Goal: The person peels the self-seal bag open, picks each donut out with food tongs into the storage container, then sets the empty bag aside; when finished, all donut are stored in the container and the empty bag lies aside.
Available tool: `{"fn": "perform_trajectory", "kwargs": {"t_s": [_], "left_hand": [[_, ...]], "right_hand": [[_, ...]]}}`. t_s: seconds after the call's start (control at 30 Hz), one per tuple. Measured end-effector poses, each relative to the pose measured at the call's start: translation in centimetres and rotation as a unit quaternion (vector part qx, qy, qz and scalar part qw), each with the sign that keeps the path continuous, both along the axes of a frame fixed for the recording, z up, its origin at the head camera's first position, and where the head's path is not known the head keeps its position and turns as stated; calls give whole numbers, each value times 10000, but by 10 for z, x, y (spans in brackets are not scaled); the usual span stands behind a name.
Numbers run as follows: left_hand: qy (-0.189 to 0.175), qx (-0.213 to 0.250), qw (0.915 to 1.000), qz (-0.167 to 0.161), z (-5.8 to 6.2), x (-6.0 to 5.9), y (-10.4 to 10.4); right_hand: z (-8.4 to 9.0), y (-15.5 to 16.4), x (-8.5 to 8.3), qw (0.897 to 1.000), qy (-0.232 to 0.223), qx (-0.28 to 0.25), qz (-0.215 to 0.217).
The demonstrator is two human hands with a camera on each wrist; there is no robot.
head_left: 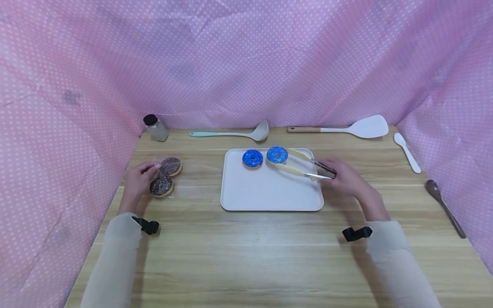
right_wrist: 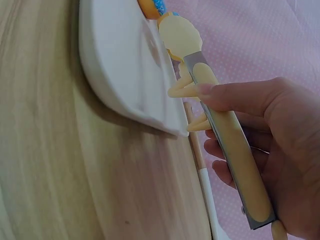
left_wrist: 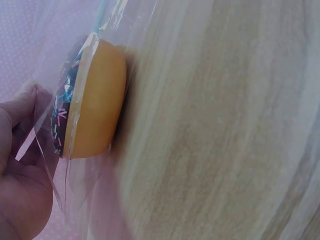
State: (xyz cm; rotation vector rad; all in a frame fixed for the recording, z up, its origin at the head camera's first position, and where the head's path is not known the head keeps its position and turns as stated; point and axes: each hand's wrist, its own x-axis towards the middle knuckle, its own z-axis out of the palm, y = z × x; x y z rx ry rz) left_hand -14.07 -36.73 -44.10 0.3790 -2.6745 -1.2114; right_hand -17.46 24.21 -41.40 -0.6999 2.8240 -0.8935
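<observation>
My left hand pinches the edge of a clear plastic bag between thumb and fingers. Inside it are two chocolate-topped donuts with sprinkles, one donut behind the other donut. The left wrist view shows one from the side, its tan base toward the table. With my right hand I grip a pair of tongs with cream tips. Those tips hold a blue sprinkled donut over the back of a white tray. A second blue donut sits just left of it.
Along the back of the wooden table lie a ladle and a white spatula, with a black-capped jar at the left. A small white spoon and a brown spoon lie at the right edge. Pink dotted cloth hangs around.
</observation>
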Motion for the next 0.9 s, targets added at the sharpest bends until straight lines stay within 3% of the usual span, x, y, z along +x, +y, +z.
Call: {"fn": "perform_trajectory", "kwargs": {"t_s": [0.27,0.63,0.9], "left_hand": [[163,43,9999,17,1,0,1],[-158,37,9999,2,1,0,0],[-234,35,9997,24,3,0,1]], "right_hand": [[-9,7,1,9990,-234,235,-288],[-8,10,3,9986,-383,176,-335],[6,-8,4,9999,60,92,-86]]}}
